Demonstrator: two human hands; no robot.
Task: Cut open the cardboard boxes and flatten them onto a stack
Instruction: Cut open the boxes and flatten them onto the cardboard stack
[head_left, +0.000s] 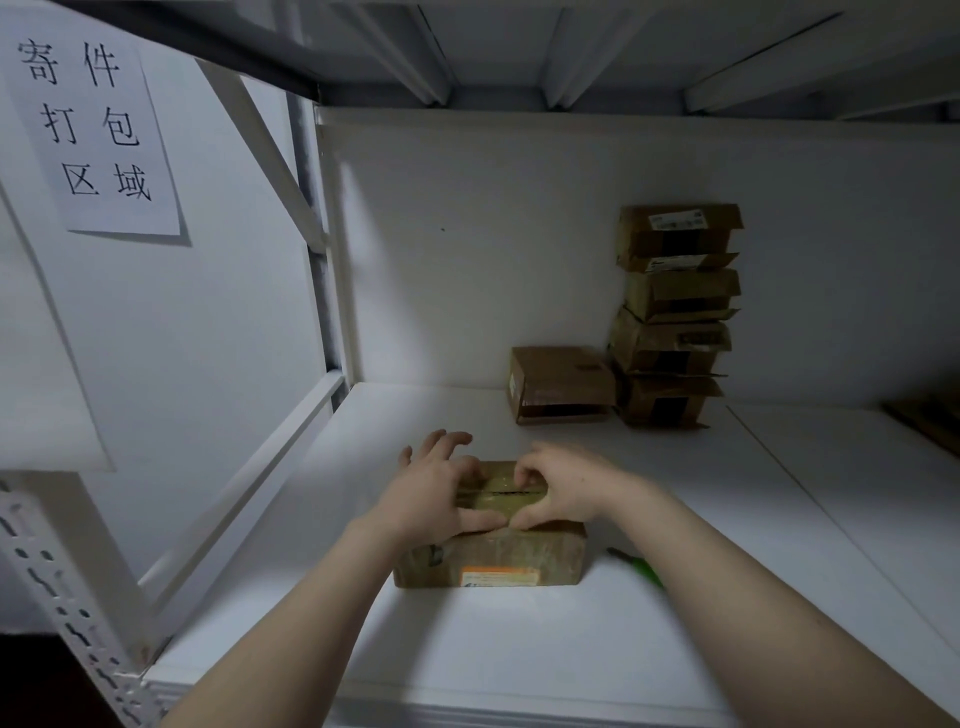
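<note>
On the wall at my far left hangs a paper sign (93, 130); nothing there matters for this step. My left hand (431, 493) lies spread on the left part of the box (509, 561) top, fingers loose and straight enough to press, thumb along the near edge, so it holds the box down on the shelf (467, 649) and grips nothing. The box sits close in front of me, near the shelf's front, label side facing me, with a dark slit showing along the taped seam on top. My right hand (566, 486) is curled over that seam, forefinger and thumb pinching at the near flap by the slit; whether I have tape or card between them I cannot tell. To do this well, I should keep the left palm heavy so the box does not slide, get the fingertips right under the flap edge, and pull up and toward me evenly, not tearing a corner. Just right of the box, half hidden by my forearm, lies a green tool (644, 569), likely the cutter, handy if tape resists. Farther back stands one spare box (561, 384), and beside it a stack (675, 312) of boxes.
</note>
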